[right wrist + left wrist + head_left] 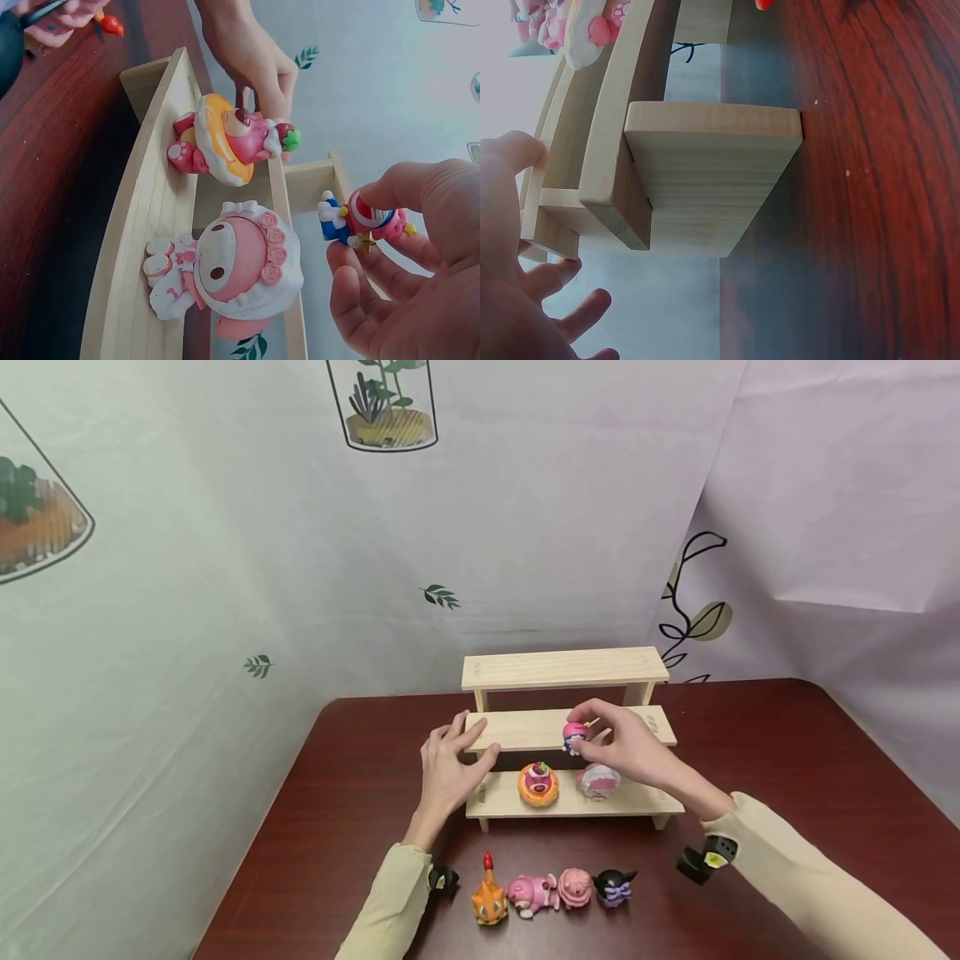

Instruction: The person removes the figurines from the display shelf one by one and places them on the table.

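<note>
My right hand (618,739) pinches a small pink-topped figurine (367,217) with a blue-and-white lower body and a gold star. In the head view it overlaps the front of the middle board (517,729) of a three-step wooden display stand. My left hand (448,768) grips the left end of that board, thumb at its front edge; in the left wrist view its other fingers (585,315) spread past the end. On the lowest board sit a pink bear figurine in an orange ring (229,139) and a white-hooded pink figurine (247,259).
In front of the stand on the dark red table (337,827) lies a row of figurines: an orange one with a red-tipped tail (490,902), a pink bear (531,893), a round pink one (575,888) and a black one with a purple bow (613,888). The top board (562,668) is behind.
</note>
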Motion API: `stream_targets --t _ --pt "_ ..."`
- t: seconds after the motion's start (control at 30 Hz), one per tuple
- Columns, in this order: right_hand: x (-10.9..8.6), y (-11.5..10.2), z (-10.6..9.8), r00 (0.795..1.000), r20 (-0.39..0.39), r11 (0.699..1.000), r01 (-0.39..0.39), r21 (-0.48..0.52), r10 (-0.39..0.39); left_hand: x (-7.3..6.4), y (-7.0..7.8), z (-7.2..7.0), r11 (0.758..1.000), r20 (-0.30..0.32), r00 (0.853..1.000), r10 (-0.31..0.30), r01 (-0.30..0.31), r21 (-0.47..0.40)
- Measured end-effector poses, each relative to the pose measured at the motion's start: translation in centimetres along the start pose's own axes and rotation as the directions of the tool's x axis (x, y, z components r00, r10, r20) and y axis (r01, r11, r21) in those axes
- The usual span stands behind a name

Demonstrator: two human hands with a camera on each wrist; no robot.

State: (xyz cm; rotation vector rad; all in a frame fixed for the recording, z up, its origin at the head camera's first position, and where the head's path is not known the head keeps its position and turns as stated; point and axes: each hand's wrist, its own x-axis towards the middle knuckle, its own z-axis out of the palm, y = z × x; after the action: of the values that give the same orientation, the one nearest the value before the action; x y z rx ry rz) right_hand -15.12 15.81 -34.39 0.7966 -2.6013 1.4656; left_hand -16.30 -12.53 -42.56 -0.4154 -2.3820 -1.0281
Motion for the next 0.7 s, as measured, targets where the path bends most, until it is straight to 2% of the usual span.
stream_targets --t 0.7 --pt "-2.7 -0.4 -0.8 0.997 -0.037 0.997 0.062 -0.051 -0.064 0.0 0.0 0.0 1.0 0.0 1.0 0.003 -0.003 0.01"
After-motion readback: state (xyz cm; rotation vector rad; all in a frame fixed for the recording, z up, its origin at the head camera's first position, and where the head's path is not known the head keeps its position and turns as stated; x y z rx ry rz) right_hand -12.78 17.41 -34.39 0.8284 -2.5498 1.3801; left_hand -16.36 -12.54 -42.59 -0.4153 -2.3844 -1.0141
